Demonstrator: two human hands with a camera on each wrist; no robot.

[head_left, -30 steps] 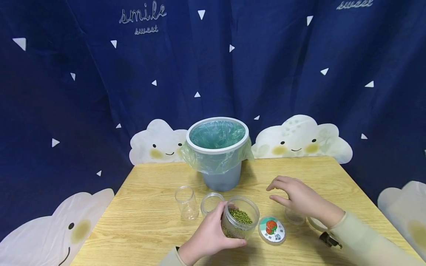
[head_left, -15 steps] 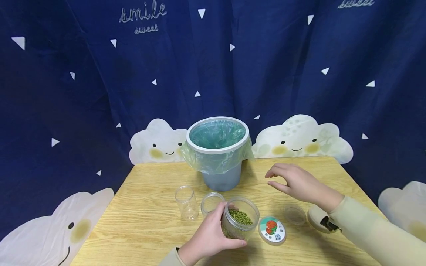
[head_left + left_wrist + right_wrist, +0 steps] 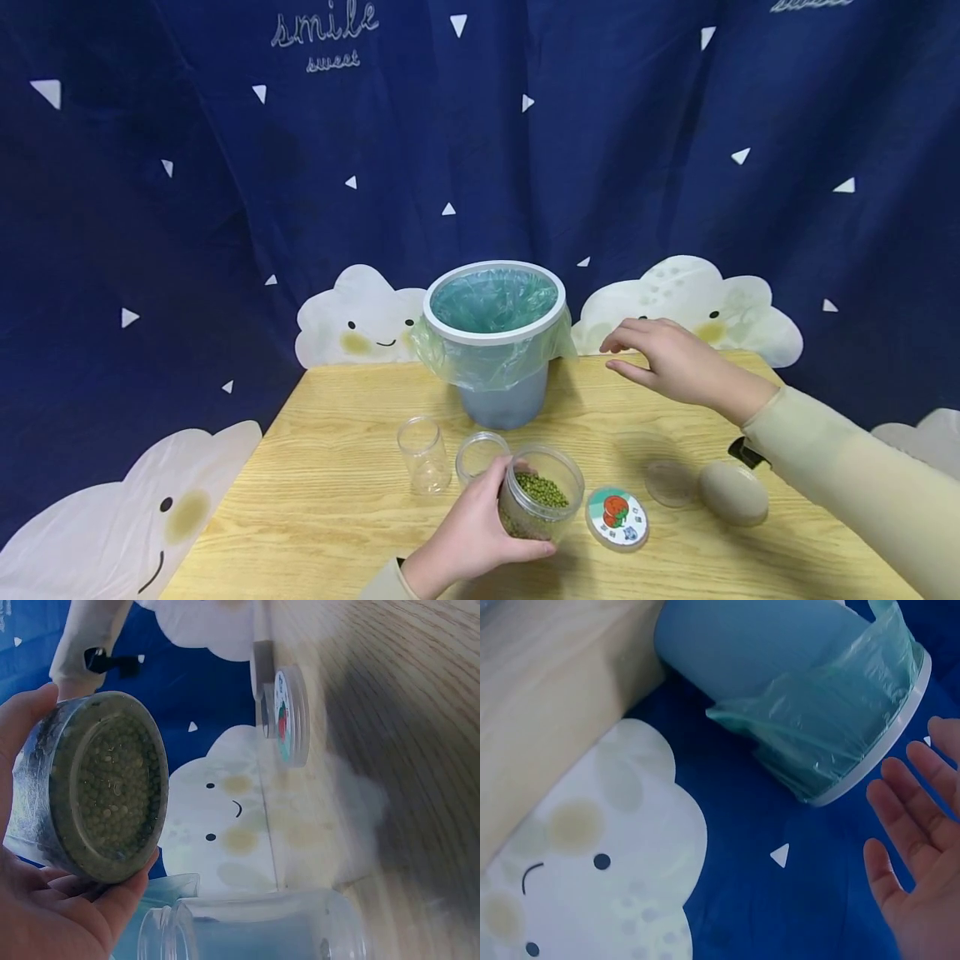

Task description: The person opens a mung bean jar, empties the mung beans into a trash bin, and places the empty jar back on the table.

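Observation:
A clear round jar [image 3: 558, 521] part filled with green beans [image 3: 542, 489] is gripped by my left hand [image 3: 476, 529], its mouth uncovered. The left wrist view shows the base of this jar [image 3: 112, 787] with beans behind it, held off the table. My right hand [image 3: 671, 362] hangs in the air to the right of the lined bin [image 3: 510, 408], holding nothing. Its fingers [image 3: 900, 817] are spread and loosely bent in the right wrist view. A round lid with a tomato picture [image 3: 617, 518] lies right of the bean jar.
A clear tall jar [image 3: 424, 458] stands on the left, beside another clear round container [image 3: 480, 454] partly hidden by my left hand. To the right lie a see-through disc [image 3: 670, 483] and a beige rounded object [image 3: 733, 493]. Green film lines the bin's white rim [image 3: 495, 337].
My right hand has risen from low over the table on the right, up and away, uncovering the see-through disc and the beige object. My left hand keeps the jar in place.

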